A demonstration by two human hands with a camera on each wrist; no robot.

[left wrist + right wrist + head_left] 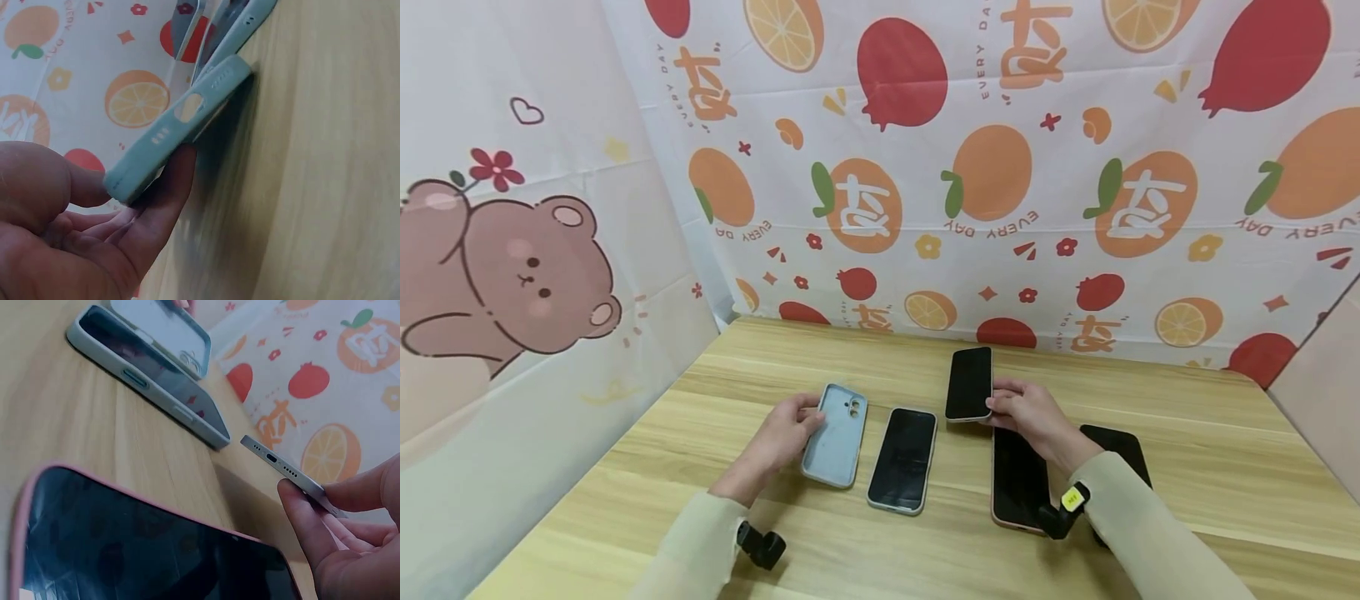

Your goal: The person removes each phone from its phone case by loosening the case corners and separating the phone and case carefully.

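Note:
My left hand (778, 440) grips a light blue phone case (837, 442) by its left side, thumb on the rim and fingers underneath. The case lies with its hollow inside facing up and its camera cutout at the far end. In the left wrist view the case (178, 128) tilts over the wood, its end with the port opening towards me. A bare phone (970, 385) with a dark screen and silver edge is pinched at its right side by my right hand (1033, 417). The right wrist view shows that phone's port edge (281, 464) raised above the table.
Between the hands lies a phone in a pale case (902, 460). A phone with a pink rim (1019, 483) lies below my right hand, and another dark phone (1116, 446) is partly hidden by the right forearm. A printed cloth (925, 192) hangs behind the wooden table (820, 550).

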